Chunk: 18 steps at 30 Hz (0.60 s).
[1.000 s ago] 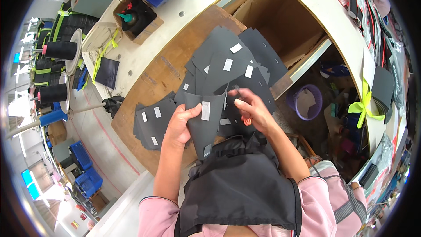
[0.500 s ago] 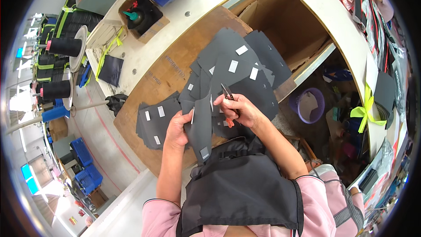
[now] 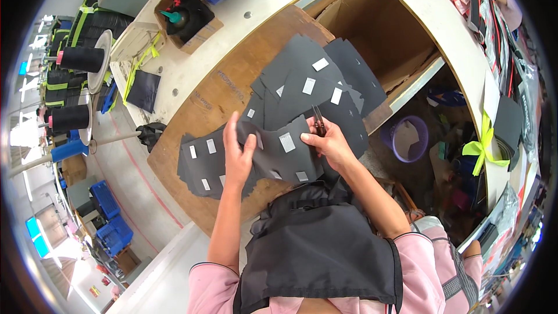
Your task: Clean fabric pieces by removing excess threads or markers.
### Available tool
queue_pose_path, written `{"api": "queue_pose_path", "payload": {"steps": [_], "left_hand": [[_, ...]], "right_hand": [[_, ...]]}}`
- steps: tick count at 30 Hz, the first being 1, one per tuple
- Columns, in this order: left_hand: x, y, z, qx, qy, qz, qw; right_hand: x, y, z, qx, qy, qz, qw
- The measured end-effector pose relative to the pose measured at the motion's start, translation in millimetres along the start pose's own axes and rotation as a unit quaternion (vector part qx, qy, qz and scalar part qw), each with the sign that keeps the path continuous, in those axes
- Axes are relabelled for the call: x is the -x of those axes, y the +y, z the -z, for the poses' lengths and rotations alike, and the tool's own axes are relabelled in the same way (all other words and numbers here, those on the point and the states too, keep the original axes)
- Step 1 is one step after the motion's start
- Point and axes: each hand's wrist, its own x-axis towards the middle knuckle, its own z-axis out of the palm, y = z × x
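Observation:
A dark grey fabric panel (image 3: 273, 154) with white labels spans the gap between my hands, bent at its left side. My right hand (image 3: 330, 146) pinches its right edge between thumb and fingers. Tucked in that same hand are dark thread snips (image 3: 317, 117), blades pointing away from me. My left hand (image 3: 237, 154) is at the panel's left edge, fingers stretched out and thumb apart; its contact with the cloth is partly hidden. Beyond the hands lies a spread pile of similar grey panels (image 3: 290, 70). Another stack of labelled panels (image 3: 200, 166) lies left of my left hand.
The panels lie on a brown wooden board (image 3: 203, 96). An open cardboard box (image 3: 372, 29) sits at the far right, a purple bin (image 3: 407, 154) below it. Black thread spools (image 3: 75, 59) stand at left. A small carton (image 3: 195, 38) holds a green-topped bottle.
The panel was folded upright between my hands and is now spread out, labels facing up. My left hand has loosened from its pinch, fingers extended. My right hand has moved slightly right.

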Motion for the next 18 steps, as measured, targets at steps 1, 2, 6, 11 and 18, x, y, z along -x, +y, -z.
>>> {"api": "queue_pose_path", "payload": {"steps": [1,2,6,11,18], "left_hand": [[-3,15,-4,0.049,-0.032,-0.048,0.997],[-7,25,-6,0.004,-0.089,-0.079,0.993],[-13,33,-20,-0.021,-0.181,-0.047,0.982],[-12,46,-22,0.205,-0.242,0.186,0.93],[-7,51,-26,0.212,-0.224,0.193,0.932]], "right_hand": [[5,0,1,0.019,0.019,0.004,1.0],[8,2,2,0.016,0.037,0.008,0.999],[19,4,4,-0.005,0.046,0.02,0.999],[29,4,-1,0.224,0.221,0.291,0.904],[53,-15,-3,0.539,0.1,0.353,0.758]]}}
